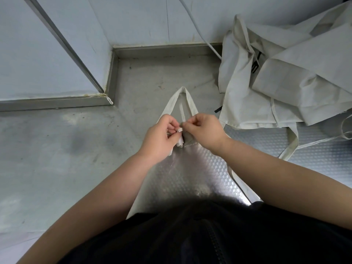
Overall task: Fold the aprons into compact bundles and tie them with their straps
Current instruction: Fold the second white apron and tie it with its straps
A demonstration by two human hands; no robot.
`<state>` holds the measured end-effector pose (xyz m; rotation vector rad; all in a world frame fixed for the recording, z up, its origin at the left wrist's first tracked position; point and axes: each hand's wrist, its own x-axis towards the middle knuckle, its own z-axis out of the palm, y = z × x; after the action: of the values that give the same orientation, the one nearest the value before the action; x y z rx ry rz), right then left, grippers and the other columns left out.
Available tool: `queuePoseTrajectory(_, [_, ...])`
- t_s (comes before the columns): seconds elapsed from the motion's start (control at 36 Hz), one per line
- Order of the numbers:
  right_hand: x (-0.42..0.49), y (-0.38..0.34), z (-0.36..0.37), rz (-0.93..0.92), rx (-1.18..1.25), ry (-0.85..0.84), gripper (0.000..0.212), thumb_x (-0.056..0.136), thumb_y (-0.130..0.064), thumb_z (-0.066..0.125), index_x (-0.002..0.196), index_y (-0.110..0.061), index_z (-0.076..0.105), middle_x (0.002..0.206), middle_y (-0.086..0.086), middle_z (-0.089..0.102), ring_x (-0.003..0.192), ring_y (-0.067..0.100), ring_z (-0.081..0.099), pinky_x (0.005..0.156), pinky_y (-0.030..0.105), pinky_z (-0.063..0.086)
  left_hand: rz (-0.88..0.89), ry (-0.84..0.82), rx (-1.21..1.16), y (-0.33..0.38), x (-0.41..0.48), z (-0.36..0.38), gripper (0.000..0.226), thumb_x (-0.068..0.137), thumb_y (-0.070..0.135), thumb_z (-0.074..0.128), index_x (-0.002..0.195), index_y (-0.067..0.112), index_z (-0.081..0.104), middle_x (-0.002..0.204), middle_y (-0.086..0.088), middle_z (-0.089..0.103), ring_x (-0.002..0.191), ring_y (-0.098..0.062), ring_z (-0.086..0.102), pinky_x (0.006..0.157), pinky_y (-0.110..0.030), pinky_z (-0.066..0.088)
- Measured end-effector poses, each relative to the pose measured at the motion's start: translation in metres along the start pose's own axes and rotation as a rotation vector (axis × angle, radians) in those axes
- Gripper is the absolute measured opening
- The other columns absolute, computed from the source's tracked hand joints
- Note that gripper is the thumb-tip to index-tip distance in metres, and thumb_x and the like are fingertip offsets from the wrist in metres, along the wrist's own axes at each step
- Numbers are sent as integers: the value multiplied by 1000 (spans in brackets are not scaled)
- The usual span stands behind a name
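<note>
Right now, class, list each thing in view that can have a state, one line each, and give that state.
left hand: pinches the strap's near end.
right hand: pinches the same strap, fingertips meeting the left's.
strap loop: lies flat on the table, pointing away; no knot visible.
apron pile: unfolded, crumpled in a heap.
loose strap: untied, trailing from the pile.

Both your bare arms reach forward, and your hands almost meet in the middle. Your left hand (162,137) and right hand (204,132) curl their fingers, each pinching the strap (180,129).
</note>
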<state>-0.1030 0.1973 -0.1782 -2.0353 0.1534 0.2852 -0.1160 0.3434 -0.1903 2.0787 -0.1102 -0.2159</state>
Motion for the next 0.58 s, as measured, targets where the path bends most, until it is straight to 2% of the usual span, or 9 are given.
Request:
queuePoseTrajectory(0.03, [1,-1,0,17,-32,20,15,89,-23,62,87,-9,68,84,4,68,80,18,63,74,26,51,7,17,5,0,-1,1,30,86,10,63,80,33,46,79,8,56,73,-6,55,75,-22,47])
queuePoseTrajectory(0.06, [0,-3,0,-18,-127,14,17,91,-23,59,87,-9,69,84,4,69,79,17,62,70,19,49,11,35,6,-1,-1,3,30,85,10,63,79,33,46,78,6,57,72,-8,55,75,-25,48])
queuePoseTrajectory(0.11, [-3,-8,-3,-180,-344,-64,26,94,-17,48,85,-7,70,82,5,70,74,16,59,60,9,39,24,80,-7,-3,-2,5,31,85,9,64,77,33,46,77,5,59,72,-9,57,73,-26,49])
queuePoseTrajectory(0.22, [-2,-9,-5,-418,-588,-192,27,96,-13,43,94,-4,68,91,13,67,89,26,57,74,27,37,32,159,-29,-6,-2,3,35,81,4,65,74,33,47,77,12,62,69,1,58,71,-21,49])
queuePoseTrajectory(0.31, [-2,-7,-6,-442,-577,-162,26,96,-14,46,95,-3,69,92,13,68,92,26,57,77,27,36,24,160,-28,-7,-2,3,32,80,4,66,74,30,49,80,5,67,71,-2,61,72,-22,52])
queuePoseTrajectory(0.42, [-2,-10,-5,-207,-394,-196,21,94,-14,48,98,-4,66,99,8,67,94,21,58,77,23,40,13,209,-68,-7,-6,9,34,81,0,65,70,28,49,78,15,65,66,6,60,67,-11,48])
queuePoseTrajectory(0.53, [5,-20,-11,4,-306,-366,16,94,-17,49,92,-12,64,82,2,61,73,15,56,69,26,46,2,234,-54,-10,-8,14,35,82,2,65,72,33,54,74,14,63,70,-4,61,73,-20,51])
queuePoseTrajectory(0.58, [8,-26,-15,105,-230,-456,15,93,-12,49,84,-13,61,72,4,59,60,13,52,57,25,45,16,243,-41,-11,-8,16,34,82,4,65,72,35,56,76,12,63,70,-11,61,71,-24,51])
